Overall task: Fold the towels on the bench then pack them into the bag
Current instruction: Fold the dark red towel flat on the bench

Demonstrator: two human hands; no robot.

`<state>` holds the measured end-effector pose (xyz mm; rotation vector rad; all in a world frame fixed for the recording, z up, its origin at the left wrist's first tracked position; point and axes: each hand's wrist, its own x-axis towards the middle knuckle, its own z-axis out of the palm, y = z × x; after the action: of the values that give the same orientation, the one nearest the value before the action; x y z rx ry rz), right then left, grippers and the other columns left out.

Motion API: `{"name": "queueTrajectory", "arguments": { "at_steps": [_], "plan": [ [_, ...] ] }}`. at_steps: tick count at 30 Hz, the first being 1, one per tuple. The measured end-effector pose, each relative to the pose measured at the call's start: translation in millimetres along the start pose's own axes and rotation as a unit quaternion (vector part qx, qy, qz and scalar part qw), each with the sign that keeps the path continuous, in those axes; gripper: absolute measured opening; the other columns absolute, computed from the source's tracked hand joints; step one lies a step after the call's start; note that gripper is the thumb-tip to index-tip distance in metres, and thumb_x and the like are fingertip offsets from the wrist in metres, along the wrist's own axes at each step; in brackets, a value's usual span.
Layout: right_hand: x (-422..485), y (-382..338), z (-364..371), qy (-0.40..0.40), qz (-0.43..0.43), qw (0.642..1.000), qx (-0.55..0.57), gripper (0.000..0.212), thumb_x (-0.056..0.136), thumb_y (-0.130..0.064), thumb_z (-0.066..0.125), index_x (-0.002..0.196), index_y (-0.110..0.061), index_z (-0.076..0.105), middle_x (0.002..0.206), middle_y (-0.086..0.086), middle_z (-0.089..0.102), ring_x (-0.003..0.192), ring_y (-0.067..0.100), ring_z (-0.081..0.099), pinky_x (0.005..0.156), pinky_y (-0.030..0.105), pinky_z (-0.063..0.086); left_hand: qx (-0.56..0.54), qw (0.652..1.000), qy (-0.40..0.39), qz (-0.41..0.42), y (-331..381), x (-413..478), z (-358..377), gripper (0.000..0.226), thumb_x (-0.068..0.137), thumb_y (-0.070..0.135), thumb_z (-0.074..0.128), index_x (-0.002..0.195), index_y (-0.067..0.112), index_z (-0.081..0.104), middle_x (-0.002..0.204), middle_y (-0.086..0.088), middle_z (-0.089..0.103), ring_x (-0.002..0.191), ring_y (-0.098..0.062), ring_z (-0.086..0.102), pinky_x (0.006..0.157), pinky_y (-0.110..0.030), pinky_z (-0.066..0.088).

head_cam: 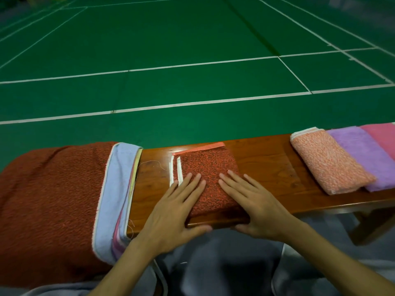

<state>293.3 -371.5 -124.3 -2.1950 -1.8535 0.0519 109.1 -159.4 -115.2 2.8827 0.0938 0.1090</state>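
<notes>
We see the folded red towel (208, 180) at desk (263, 165) centre, near edge. Left hand (171, 212) and right hand (254, 208) both lie flat on it, fingers (193, 181) straight and slightly spread, pressing down, thumbs over the desk's near edge. Unfolded towel pile (53, 201) w/ blue layer at left. Folded peach towel (329, 161), purple towel (367, 157), pink towel (382, 137) at right, overlapping.

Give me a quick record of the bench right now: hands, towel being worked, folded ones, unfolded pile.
Hands: left hand and right hand flat on the folded dark-red speckled towel
Surface: brown wooden bench
Folded, right end: peach speckled towel, purple towel, pink towel
Unfolded, left end: rust-red terry towel over light-blue towel
</notes>
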Motion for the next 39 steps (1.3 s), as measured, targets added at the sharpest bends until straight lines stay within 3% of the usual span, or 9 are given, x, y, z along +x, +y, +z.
{"name": "queueTrajectory", "arguments": {
  "at_steps": [5,12,14,19,21,26,31,34,39],
  "plan": [
    [-2,6,-3,0.043,-0.030,0.998,-0.026,0.092,0.067,-0.054,0.084,0.146,-0.015,0.056,0.151,0.004,0.054,0.145,0.024,0.045,0.116,0.046,0.039,0.040,0.999,0.013,0.019,4,-3,2,0.112,0.074,0.058,0.082,0.163,0.021,0.025,0.170,-0.001,0.022,0.158,-0.019,0.017,0.125,-0.042,0.027],
    [8,-2,-51,0.028,0.021,0.993,0.109,0.039,0.067,-0.037,0.068,0.106,-0.031,0.072,0.095,-0.011,0.074,0.088,0.009,0.066,0.084,0.027,0.053,-0.041,0.997,0.053,0.031,7,-1,-26,0.045,0.074,0.034,0.075,0.118,0.029,0.067,0.110,0.016,0.060,0.099,-0.004,0.055,0.080,-0.024,0.049],
    [14,-1,-62,0.027,0.070,0.970,0.232,0.027,0.073,-0.032,0.070,0.100,-0.030,0.065,0.082,-0.009,0.069,0.071,0.012,0.063,0.065,0.036,0.053,-0.147,0.988,0.042,-0.006,6,3,-40,0.021,0.080,0.026,0.071,0.102,0.029,0.070,0.092,0.020,0.066,0.084,-0.002,0.062,0.069,-0.022,0.051],
    [43,15,-50,0.092,0.206,0.862,0.454,0.014,0.091,-0.015,0.076,0.100,-0.009,0.068,0.085,-0.005,0.074,0.076,0.005,0.069,0.067,0.020,0.052,-0.405,0.898,0.018,-0.169,-11,29,-59,0.025,0.092,0.028,0.075,0.115,0.034,0.069,0.103,0.018,0.075,0.102,-0.003,0.070,0.079,-0.017,0.057],
    [57,22,-39,0.114,0.277,0.805,0.512,0.020,0.094,-0.019,0.072,0.099,0.001,0.069,0.081,-0.001,0.076,0.073,0.007,0.071,0.064,0.023,0.052,-0.441,0.861,0.041,-0.249,-18,45,-54,0.020,0.090,0.038,0.072,0.106,0.027,0.071,0.097,0.007,0.077,0.094,-0.013,0.074,0.070,-0.022,0.060],
    [79,30,-13,0.212,0.370,0.824,0.374,0.066,0.079,-0.066,0.073,0.067,-0.002,0.064,0.061,0.013,0.066,0.055,0.028,0.060,0.052,0.040,0.041,-0.436,0.792,0.108,-0.413,-35,72,-23,0.075,0.070,0.070,0.074,0.094,-0.001,0.074,0.086,-0.013,0.077,0.077,-0.027,0.076,0.074,-0.052,0.063],
    [92,20,-11,0.241,0.430,0.853,0.168,0.059,0.084,-0.065,0.070,0.064,-0.011,0.059,0.059,-0.001,0.057,0.063,0.022,0.058,0.058,0.039,0.042,-0.186,0.867,0.158,-0.435,-31,77,-16,0.063,0.087,0.073,0.061,0.073,0.012,0.069,0.067,-0.004,0.068,0.069,-0.025,0.069,0.059,-0.034,0.052],
    [92,13,-12,0.242,0.427,0.867,0.087,0.041,0.088,-0.060,0.067,0.099,-0.021,0.062,0.092,-0.003,0.064,0.089,0.018,0.059,0.071,0.034,0.046,-0.057,0.894,0.239,-0.376,-18,74,-24,0.049,0.098,0.057,0.055,0.110,0.011,0.067,0.108,-0.010,0.069,0.104,-0.031,0.062,0.082,-0.042,0.051],
    [95,3,-20,0.262,0.216,0.940,-0.034,0.050,0.100,-0.041,0.044,0.139,-0.012,0.057,0.140,0.009,0.058,0.135,0.028,0.047,0.110,0.047,0.040,0.031,0.967,0.215,-0.136,16,83,-26,0.053,0.109,0.041,0.031,0.153,0.017,0.046,0.159,-0.006,0.044,0.151,-0.026,0.032,0.121,-0.045,0.030]
  ]
}}
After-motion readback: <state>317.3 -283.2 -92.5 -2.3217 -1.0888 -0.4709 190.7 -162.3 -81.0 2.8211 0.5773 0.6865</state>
